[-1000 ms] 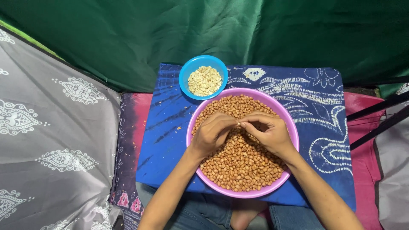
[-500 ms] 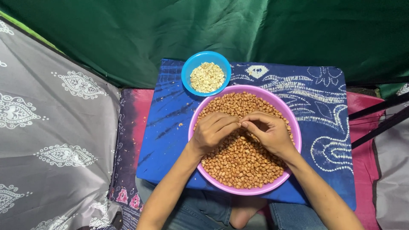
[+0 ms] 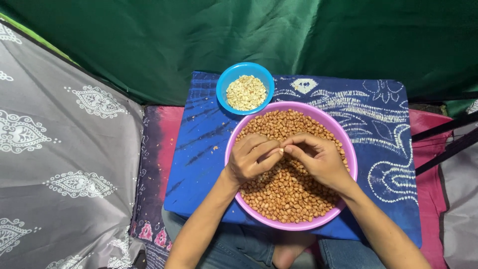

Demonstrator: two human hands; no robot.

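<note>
Both hands meeting over a round pink plastic bowl [image 3: 348, 149] of brown-skinned peanuts [image 3: 289, 192].

Left hand [image 3: 253, 160] and right hand [image 3: 317, 158] curled, fingertips pressed together, apparently pinching one nut between them. Beyond the left knuckles, small blue plastic bowl [image 3: 224, 84] of pale peeled peanuts [image 3: 246, 92], rim touching the pink rim; bare blue patterned cloth [image 3: 388, 124] outside both wrists.
</note>
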